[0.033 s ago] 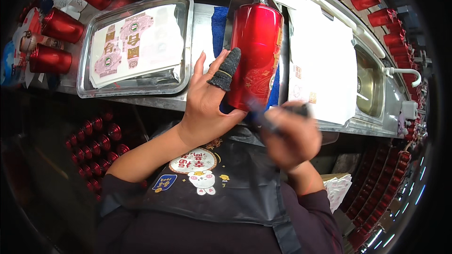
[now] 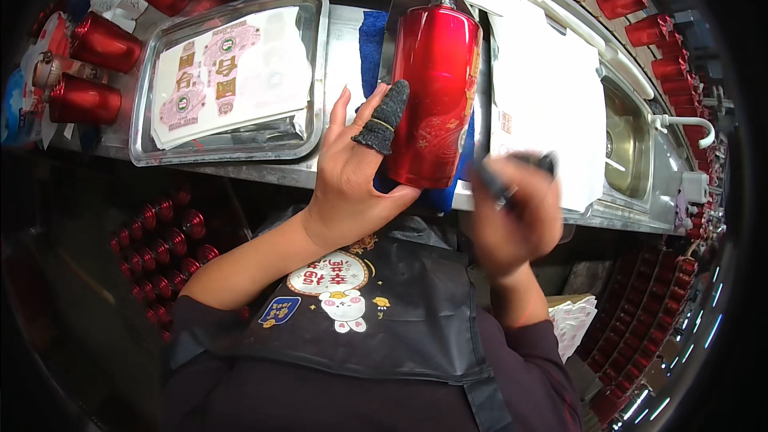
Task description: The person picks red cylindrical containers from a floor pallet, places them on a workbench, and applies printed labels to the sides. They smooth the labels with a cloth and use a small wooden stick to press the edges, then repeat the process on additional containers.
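Left hand [image 2: 352, 168]: half-open, against red bottle [image 2: 432, 104]; right hand [image 2: 520, 220]: curled round blurred dark tool [image 2: 491, 182]. Slack bracing, I judge, risks sliding off table's [image 2: 300, 177] near edge.

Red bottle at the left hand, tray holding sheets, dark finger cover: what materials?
Red bottle: coated glass or metal, can't tell which; glossy, bright streak highlights. Tray: probably stainless steel; grey, shiny rim. Dark finger cover: likely knit fabric; matte, fuzzy, uneven edge.

A workshop: red containers [image 2: 86, 100] crowd the left edge of the tabletop [image 2: 342, 40], 1 metal tray [image 2: 322, 72] of printed sheets [image 2: 208, 72] sits near its front edge, and packed red rows [image 2: 648, 320] stand past its front right corner.
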{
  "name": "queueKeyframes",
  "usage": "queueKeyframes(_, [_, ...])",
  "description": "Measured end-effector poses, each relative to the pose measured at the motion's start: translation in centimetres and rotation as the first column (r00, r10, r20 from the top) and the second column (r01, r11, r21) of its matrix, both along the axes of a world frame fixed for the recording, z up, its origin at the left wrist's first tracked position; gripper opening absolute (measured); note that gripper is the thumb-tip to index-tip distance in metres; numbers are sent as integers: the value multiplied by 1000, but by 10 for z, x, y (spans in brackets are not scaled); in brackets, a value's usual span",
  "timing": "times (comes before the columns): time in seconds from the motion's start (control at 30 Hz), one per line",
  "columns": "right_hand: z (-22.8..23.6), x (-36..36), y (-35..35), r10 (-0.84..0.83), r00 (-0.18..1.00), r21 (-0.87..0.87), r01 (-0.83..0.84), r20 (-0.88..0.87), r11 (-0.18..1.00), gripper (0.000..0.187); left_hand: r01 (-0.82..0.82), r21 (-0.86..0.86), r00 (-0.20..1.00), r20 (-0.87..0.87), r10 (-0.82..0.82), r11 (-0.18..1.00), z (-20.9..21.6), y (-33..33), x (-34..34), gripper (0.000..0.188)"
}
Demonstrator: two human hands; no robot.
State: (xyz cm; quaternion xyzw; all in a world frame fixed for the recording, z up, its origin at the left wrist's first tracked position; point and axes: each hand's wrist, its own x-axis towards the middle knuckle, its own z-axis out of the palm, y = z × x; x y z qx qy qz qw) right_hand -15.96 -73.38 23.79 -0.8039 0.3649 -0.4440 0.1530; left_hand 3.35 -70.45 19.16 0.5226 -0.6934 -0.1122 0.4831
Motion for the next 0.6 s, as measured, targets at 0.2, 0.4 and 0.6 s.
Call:
queueKeyframes(0.2, [0,20,10,380,921,-89,-388,-90,918,43,-3,-5,1000,26,3,1000,-7,-1,3,85])
queueKeyframes(0.4, [6,19,-21,96,977,-218,-138,-192,966,38,-65,10,998,4,65,998,-5,1,-3,87])
queueKeyframes(0.6, [14,13,-18,67,978,-262,-118,-197,958,39,-41,24,998,-47,43,999,-2,2,-4,91])
